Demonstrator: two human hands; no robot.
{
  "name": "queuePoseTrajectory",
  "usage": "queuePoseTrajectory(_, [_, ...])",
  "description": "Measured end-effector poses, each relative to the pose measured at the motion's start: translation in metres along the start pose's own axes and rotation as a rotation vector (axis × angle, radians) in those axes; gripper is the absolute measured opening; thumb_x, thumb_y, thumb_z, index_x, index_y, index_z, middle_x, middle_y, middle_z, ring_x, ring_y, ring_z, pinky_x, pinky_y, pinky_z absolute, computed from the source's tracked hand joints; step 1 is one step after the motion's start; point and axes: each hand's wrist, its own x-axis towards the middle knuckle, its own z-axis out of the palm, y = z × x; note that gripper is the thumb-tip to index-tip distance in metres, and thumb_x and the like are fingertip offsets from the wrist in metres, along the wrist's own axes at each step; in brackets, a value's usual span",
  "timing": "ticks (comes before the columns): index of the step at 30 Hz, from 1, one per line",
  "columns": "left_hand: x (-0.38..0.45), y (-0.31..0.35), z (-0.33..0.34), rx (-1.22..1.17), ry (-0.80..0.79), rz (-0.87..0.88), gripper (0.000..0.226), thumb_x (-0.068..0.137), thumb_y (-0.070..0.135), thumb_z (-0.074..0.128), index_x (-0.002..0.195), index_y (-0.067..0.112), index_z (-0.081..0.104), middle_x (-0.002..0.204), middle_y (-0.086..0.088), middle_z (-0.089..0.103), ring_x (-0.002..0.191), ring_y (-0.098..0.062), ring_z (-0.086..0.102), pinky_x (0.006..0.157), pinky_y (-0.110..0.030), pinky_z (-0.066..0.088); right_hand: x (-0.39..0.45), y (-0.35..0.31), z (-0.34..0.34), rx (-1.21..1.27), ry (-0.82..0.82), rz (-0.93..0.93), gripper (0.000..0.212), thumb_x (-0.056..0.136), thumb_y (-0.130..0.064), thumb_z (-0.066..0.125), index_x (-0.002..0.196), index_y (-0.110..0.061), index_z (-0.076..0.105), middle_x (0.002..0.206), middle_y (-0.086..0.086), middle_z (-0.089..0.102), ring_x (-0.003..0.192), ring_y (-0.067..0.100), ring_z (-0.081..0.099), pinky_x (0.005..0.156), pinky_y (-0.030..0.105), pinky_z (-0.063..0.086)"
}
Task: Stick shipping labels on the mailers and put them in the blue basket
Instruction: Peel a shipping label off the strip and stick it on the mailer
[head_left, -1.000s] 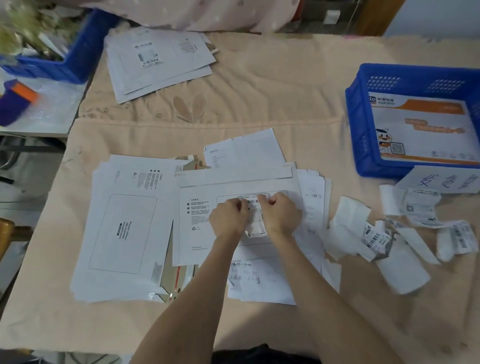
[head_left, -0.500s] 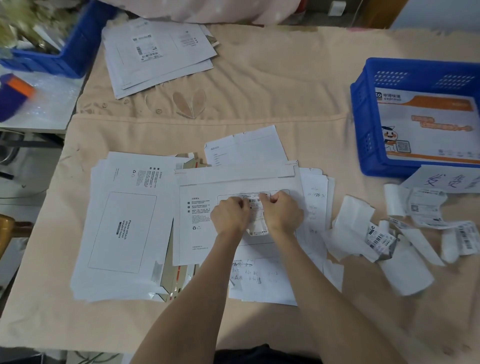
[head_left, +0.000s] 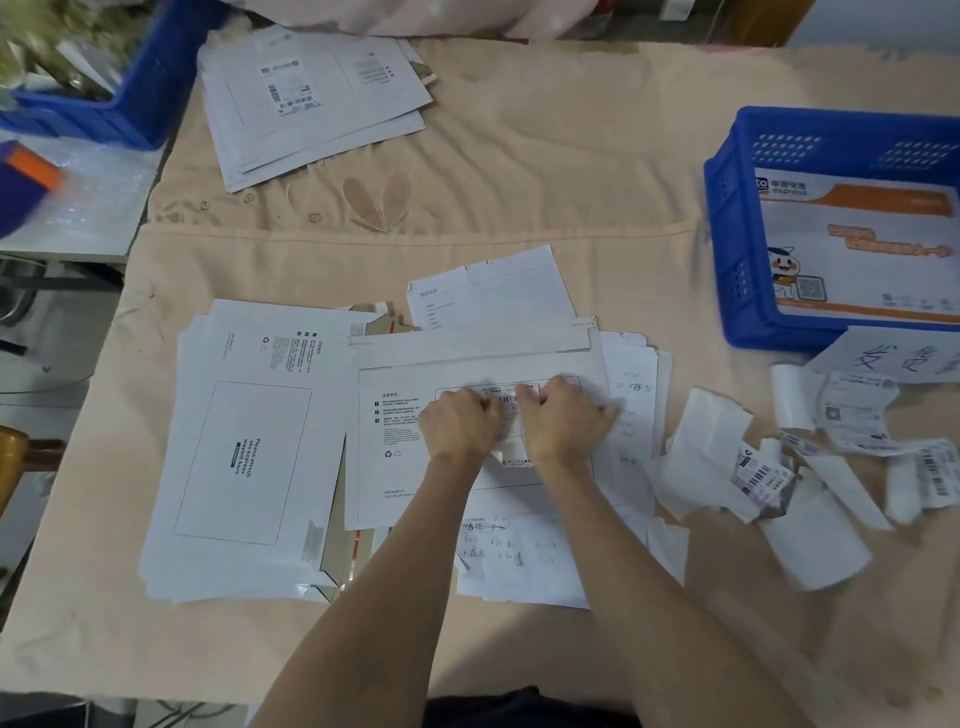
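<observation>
From the head view, we see both hands meet over a white mailer (head_left: 467, 441) that lies flat at the middle of the worktop (head_left: 545, 208), which is draped in a peach cloth. The left hand (head_left: 457, 423) and the right hand (head_left: 561, 421) sit side by side with fingers curled, each grip pinching the top edge of a shipping label (head_left: 511, 415) held against the mailer's printed waybill box. The label's lower end curls up between the wrists.

Around them, a stack of blank mailers (head_left: 249, 457) lies just left of the working mailer, partly tucked beneath it, and another mailer (head_left: 493, 291) pokes out behind. Sheets with handwriting (head_left: 519, 561) lie under the forearms. To the right, loose labels and peeled backing papers (head_left: 753, 467) are scattered, well apart from the hands. The blue basket (head_left: 727, 249) stands at the right edge with an orange-and-white express mailer (head_left: 857, 244) inside. At the far left corner rests a pile of labelled mailers (head_left: 311, 98), and beside it a second blue bin (head_left: 140, 98) on a side table.

Compared with half a second ago, we find the hands in nearly the same place on the label, both grips unchanged; the label sits a little flatter at its top.
</observation>
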Motion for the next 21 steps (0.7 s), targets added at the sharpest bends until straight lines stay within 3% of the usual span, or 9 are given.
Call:
queuePoseTrajectory(3, [0.003, -0.003, -0.005, -0.016, -0.013, -0.050, 0.040, 0.087, 0.047, 0.047, 0.080, 0.015, 0.070, 0.082, -0.007, 0.069, 0.080, -0.029, 0.064, 0.063, -0.026, 0.039, 0.002, -0.001, -0.001, -0.100, 0.024, -0.053, 0.034, 0.087, -0.046, 0.046, 0.071, -0.020, 0.060, 0.068, 0.000, 0.065, 0.069, 0.021, 0.054, 0.079, 0.037, 0.018])
queuePoseTrajectory(6, [0.005, -0.002, -0.008, -0.106, -0.017, -0.116, 0.031, 0.081, 0.049, 0.056, 0.072, 0.020, 0.065, 0.079, -0.004, 0.068, 0.078, -0.027, 0.063, 0.063, -0.025, 0.038, 0.003, 0.000, -0.001, -0.109, 0.036, -0.063, 0.036, 0.085, -0.046, 0.048, 0.074, -0.017, 0.065, 0.079, 0.001, 0.065, 0.088, 0.024, 0.051, 0.091, 0.042, 0.019])
queuePoseTrajectory(9, [0.006, -0.001, -0.009, -0.142, -0.022, -0.143, 0.026, 0.079, 0.047, 0.059, 0.069, 0.022, 0.062, 0.075, 0.000, 0.065, 0.077, -0.025, 0.063, 0.063, -0.025, 0.037, 0.003, -0.001, -0.002, -0.124, 0.016, -0.042, 0.043, 0.085, -0.051, 0.049, 0.094, -0.012, 0.065, 0.100, 0.004, 0.058, 0.102, 0.026, 0.049, 0.097, 0.045, 0.017])
queuePoseTrajectory(12, [0.007, -0.001, -0.006, -0.138, -0.013, -0.132, 0.030, 0.078, 0.047, 0.058, 0.075, 0.020, 0.069, 0.076, 0.000, 0.066, 0.078, -0.026, 0.064, 0.063, -0.025, 0.037, 0.007, 0.003, -0.006, -0.067, -0.004, -0.005, 0.059, 0.080, -0.056, 0.055, 0.112, -0.006, 0.055, 0.113, 0.008, 0.055, 0.111, 0.028, 0.049, 0.100, 0.045, 0.028])
queuePoseTrajectory(17, [0.008, 0.000, -0.004, -0.171, 0.024, -0.138, 0.040, 0.081, 0.054, 0.055, 0.062, 0.020, 0.061, 0.071, -0.003, 0.066, 0.073, -0.028, 0.063, 0.060, -0.025, 0.037, 0.011, 0.000, -0.008, -0.038, -0.093, 0.008, 0.085, 0.071, -0.074, 0.058, 0.122, -0.006, 0.049, 0.124, 0.010, 0.050, 0.120, 0.029, 0.044, 0.103, 0.047, 0.030])
queuePoseTrajectory(21, [0.007, -0.002, -0.002, -0.180, 0.031, -0.166, 0.043, 0.083, 0.056, 0.053, 0.064, 0.020, 0.064, 0.068, -0.004, 0.064, 0.066, -0.027, 0.059, 0.058, -0.025, 0.037, 0.012, 0.002, -0.003, 0.017, -0.112, 0.032, 0.083, 0.072, -0.071, 0.060, 0.124, -0.007, 0.048, 0.126, 0.009, 0.048, 0.121, 0.029, 0.041, 0.101, 0.046, 0.030])
